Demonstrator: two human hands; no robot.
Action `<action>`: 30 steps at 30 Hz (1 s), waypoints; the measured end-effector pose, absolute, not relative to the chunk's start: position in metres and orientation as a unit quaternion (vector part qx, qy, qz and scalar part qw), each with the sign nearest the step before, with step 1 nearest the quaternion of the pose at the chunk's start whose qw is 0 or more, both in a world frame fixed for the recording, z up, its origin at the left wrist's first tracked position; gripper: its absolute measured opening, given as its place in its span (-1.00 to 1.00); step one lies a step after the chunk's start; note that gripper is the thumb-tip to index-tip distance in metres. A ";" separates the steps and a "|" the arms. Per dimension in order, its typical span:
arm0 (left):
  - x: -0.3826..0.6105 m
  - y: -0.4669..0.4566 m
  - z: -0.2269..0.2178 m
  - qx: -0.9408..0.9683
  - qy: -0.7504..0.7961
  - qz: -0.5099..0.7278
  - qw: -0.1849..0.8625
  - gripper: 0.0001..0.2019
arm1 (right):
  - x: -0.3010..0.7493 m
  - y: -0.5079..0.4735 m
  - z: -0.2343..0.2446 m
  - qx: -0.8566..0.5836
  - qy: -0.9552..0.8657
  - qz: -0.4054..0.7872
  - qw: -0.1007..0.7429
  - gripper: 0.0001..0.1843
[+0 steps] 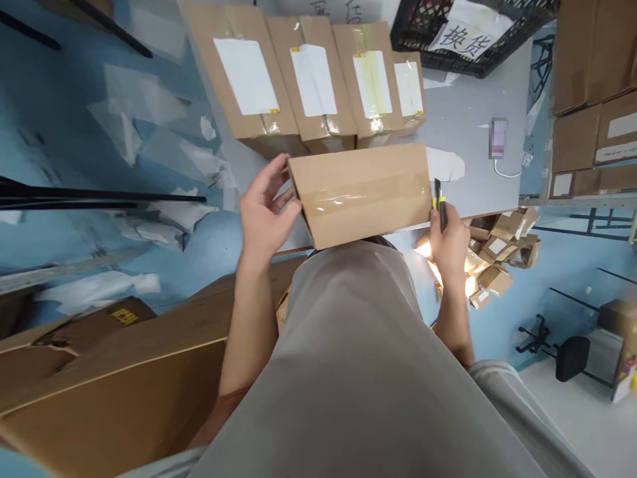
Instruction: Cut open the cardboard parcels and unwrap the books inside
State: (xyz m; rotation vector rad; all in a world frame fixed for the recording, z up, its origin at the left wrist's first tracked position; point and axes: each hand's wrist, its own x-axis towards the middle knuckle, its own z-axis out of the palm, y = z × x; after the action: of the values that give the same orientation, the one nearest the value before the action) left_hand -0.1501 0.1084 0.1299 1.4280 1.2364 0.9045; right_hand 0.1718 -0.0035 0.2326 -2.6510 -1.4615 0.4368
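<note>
In the head view, a brown cardboard box [363, 192] lies at the near edge of the table, close to my body. Clear tape shines along its upturned face. My left hand [269, 209] grips the box's left end, fingers curled at the far corner and thumb at the near side. My right hand [449, 242] is closed round a black and yellow utility knife [440, 204] beside the right end of the box. The knife points away from me, and its tip is too small to make out clearly.
Several taped, labelled cartons [311, 79] stand in a row behind the box. A black plastic crate [472, 33] with a paper sign sits at the far right of the table [478, 113]. A large open carton [134, 398] is at my left; discarded boxes [497, 249] lie at right.
</note>
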 end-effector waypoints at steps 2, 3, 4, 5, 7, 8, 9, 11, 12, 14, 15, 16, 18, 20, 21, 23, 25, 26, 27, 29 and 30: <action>-0.138 0.110 0.145 0.619 0.518 0.399 0.436 -0.36 | 0.178 -0.006 0.232 -0.855 -0.477 0.188 0.072 -0.50; -0.128 0.111 0.155 0.641 0.514 0.411 0.395 -0.43 | 0.182 -0.007 0.232 -0.850 -0.475 0.208 0.088 -0.50; -0.116 0.112 0.166 0.665 0.502 0.421 0.358 -0.49 | 0.186 -0.008 0.231 -0.846 -0.473 0.223 0.102 -0.48; -0.101 0.113 0.178 0.688 0.488 0.423 0.329 -0.54 | 0.189 -0.008 0.231 -0.843 -0.471 0.237 0.111 -0.46; -0.066 0.113 0.196 0.732 0.465 0.393 0.306 -0.57 | 0.194 -0.008 0.233 -0.832 -0.473 0.263 0.121 -0.42; -0.048 0.113 0.203 0.754 0.458 0.359 0.305 -0.59 | 0.197 -0.007 0.234 -0.824 -0.479 0.276 0.123 -0.40; -0.029 0.112 0.206 0.773 0.454 0.319 0.307 -0.60 | 0.199 -0.006 0.236 -0.814 -0.488 0.289 0.126 -0.40; 0.005 0.110 0.206 0.802 0.444 0.242 0.317 -0.61 | 0.203 -0.002 0.239 -0.792 -0.507 0.310 0.138 -0.40; 0.019 0.109 0.203 0.809 0.439 0.217 0.324 -0.60 | 0.204 0.001 0.239 -0.782 -0.517 0.314 0.148 -0.40; 0.038 0.106 0.193 0.811 0.437 0.196 0.335 -0.57 | 0.208 0.006 0.238 -0.767 -0.532 0.318 0.165 -0.40; 0.043 0.105 0.188 0.808 0.440 0.197 0.337 -0.56 | 0.209 0.008 0.236 -0.762 -0.537 0.321 0.170 -0.40; 0.046 0.104 0.184 0.805 0.445 0.200 0.338 -0.56 | 0.211 0.010 0.234 -0.758 -0.540 0.323 0.172 -0.39; 0.047 0.102 0.178 0.798 0.455 0.209 0.336 -0.59 | 0.213 0.013 0.228 -0.753 -0.544 0.330 0.167 -0.37; 0.046 0.102 0.176 0.797 0.458 0.216 0.329 -0.61 | 0.214 0.016 0.224 -0.751 -0.547 0.332 0.161 -0.36; 0.045 0.101 0.176 0.798 0.457 0.217 0.326 -0.62 | 0.214 0.017 0.223 -0.750 -0.548 0.334 0.159 -0.35; 0.044 0.101 0.177 0.801 0.457 0.216 0.320 -0.63 | 0.214 0.018 0.223 -0.749 -0.548 0.338 0.153 -0.35; 0.044 0.101 0.177 0.802 0.458 0.215 0.318 -0.62 | 0.214 0.019 0.226 -0.748 -0.548 0.345 0.147 -0.35; 0.044 0.101 0.177 0.802 0.459 0.215 0.317 -0.61 | 0.214 0.019 0.228 -0.747 -0.549 0.348 0.144 -0.35; 0.044 0.101 0.176 0.801 0.460 0.216 0.316 -0.61 | 0.214 0.020 0.230 -0.745 -0.549 0.350 0.142 -0.35; 0.044 0.101 0.175 0.801 0.461 0.218 0.313 -0.61 | 0.214 0.021 0.233 -0.743 -0.552 0.353 0.137 -0.35; 0.044 0.101 0.175 0.802 0.461 0.218 0.312 -0.62 | 0.213 0.021 0.235 -0.743 -0.553 0.353 0.134 -0.35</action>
State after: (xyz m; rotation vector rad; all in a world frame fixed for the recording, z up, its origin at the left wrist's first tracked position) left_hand 0.0442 0.1011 0.1747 2.1166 1.2161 0.5753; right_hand 0.2131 0.0212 0.2345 -2.1548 -1.6024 1.0237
